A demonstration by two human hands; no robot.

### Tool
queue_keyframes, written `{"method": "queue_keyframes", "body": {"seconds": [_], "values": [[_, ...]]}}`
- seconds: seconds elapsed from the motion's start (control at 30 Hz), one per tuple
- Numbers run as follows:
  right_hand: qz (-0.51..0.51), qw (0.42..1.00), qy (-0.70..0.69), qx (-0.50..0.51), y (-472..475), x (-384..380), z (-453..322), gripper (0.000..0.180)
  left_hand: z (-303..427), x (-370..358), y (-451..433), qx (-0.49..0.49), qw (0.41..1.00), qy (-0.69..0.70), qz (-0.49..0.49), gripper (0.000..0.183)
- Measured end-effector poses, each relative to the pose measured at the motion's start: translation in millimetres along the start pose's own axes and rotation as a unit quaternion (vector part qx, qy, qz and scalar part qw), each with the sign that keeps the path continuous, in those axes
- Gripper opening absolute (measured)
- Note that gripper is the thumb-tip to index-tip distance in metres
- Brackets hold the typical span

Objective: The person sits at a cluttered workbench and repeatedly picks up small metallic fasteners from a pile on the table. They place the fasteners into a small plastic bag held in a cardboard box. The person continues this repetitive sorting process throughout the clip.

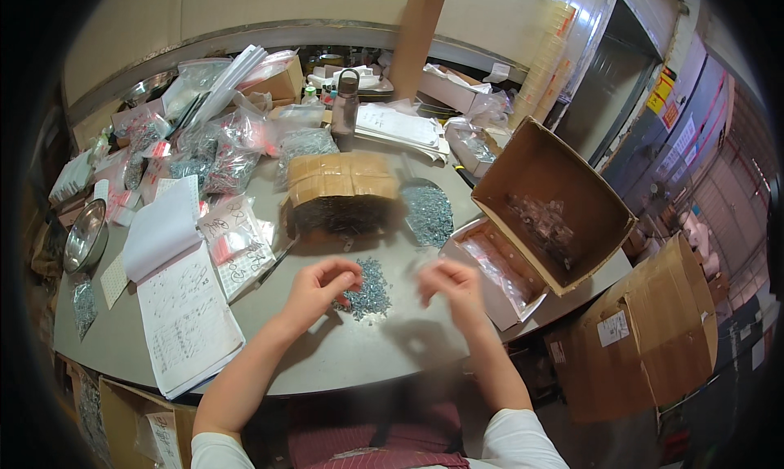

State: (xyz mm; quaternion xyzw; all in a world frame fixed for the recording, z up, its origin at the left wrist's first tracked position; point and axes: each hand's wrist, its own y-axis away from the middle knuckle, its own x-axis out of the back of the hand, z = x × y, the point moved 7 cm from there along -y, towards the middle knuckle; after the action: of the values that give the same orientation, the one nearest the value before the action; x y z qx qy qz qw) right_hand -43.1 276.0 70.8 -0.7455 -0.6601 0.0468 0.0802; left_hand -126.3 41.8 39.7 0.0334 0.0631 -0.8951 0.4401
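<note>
A pile of small metal screws [370,291] lies on the grey table [343,365] before me. At its left edge is my left hand [331,285], thumb and forefinger close together; whether something small is between them cannot be made out. My right hand [450,285] is raised to the right of the pile, blurred, its fingers curled; its contents cannot be told. Behind the pile stands a cardboard box [343,178] with tape on top, its dark front side holding small parts. A scoop of small metal parts [429,214] lies just right of that box.
An open cardboard box [551,205] with small plastic bags leans over a white box [502,273] at right. Papers [190,322], a steel bowl [86,236] and bags of hardware [233,162] crowd the left. A dark bottle [346,110] stands behind.
</note>
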Motion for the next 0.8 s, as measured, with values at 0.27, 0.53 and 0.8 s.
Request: {"method": "queue_keyframes", "body": {"seconds": [0.27, 0.53, 0.8], "values": [[0.188, 0.977, 0.095, 0.037, 4.5, 120.0, -32.8, 0.029, 2.3, 12.9, -0.7, -0.033, 0.994, -0.044, 0.093, 0.026], [0.037, 0.686, 0.706, -0.173, -38.9, 159.9, 22.1, 0.024, -6.6, 10.3, -2.3, -0.017, 0.995, -0.071, 0.062, 0.016], [0.110, 0.728, 0.676, -0.042, -25.4, 157.0, -9.5, 0.017, 0.5, 4.2, -1.7, -0.023, 0.989, -0.140, 0.041, 0.016]]}}
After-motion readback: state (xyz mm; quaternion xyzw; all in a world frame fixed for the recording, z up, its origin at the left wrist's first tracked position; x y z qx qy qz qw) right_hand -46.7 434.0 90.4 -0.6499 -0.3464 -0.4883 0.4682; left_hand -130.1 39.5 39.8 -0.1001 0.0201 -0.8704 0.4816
